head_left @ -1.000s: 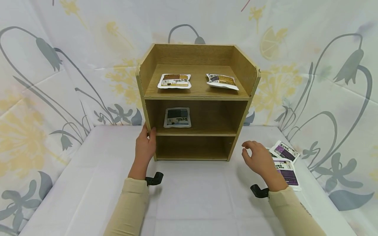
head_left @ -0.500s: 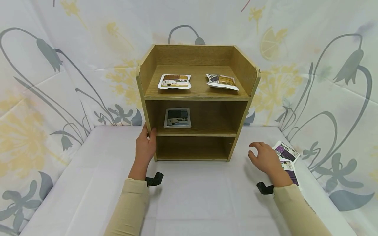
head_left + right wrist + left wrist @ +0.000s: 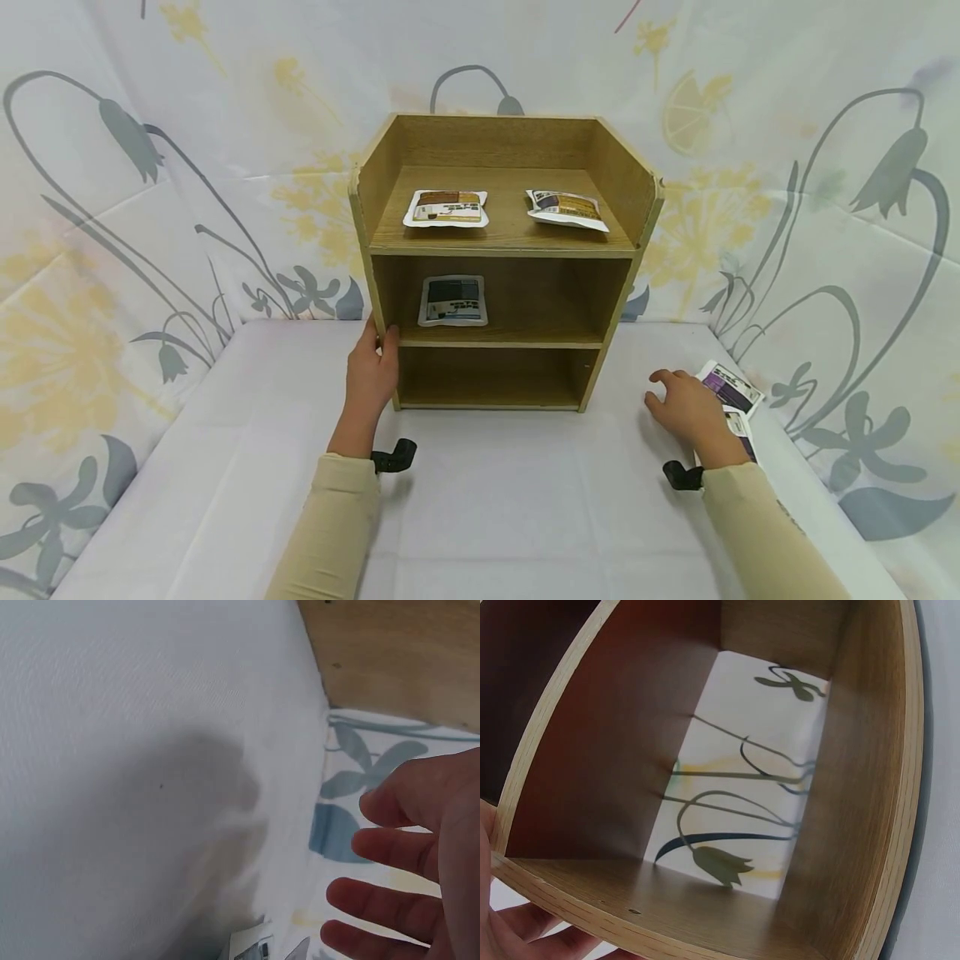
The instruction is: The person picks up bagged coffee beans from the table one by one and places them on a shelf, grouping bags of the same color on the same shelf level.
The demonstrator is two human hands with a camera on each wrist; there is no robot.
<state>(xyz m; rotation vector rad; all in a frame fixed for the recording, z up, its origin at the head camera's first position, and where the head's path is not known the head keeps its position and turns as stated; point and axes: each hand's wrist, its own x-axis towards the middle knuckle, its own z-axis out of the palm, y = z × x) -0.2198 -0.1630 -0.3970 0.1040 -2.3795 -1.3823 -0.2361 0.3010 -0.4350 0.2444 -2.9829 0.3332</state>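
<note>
A small three-tier wooden shelf [image 3: 498, 342] stands in the middle of the head view. My left hand [image 3: 372, 367] grips its left side panel, thumb on the front edge and fingers [image 3: 555, 941] along the outside. Over the white cloth to the right, my right hand [image 3: 690, 408] is held with loosely bent fingers and nothing in them. Beside and partly under that hand lie white-and-purple packets [image 3: 731, 386]. On the top tier sit a brown-and-white packet [image 3: 446, 209] and a yellow-and-white packet [image 3: 567, 210]. A dark-labelled packet [image 3: 453, 301] occupies the middle tier's left.
White cloth [image 3: 495, 500] covers the table. Floral fabric [image 3: 750, 100] hangs behind and on both sides, close to the packets at right. The shelf's lowest tier [image 3: 491, 379] faces forward near table level.
My right hand has moved to the right, away from the shelf and over the purple packets, covering more of them. My left hand stays on the shelf.
</note>
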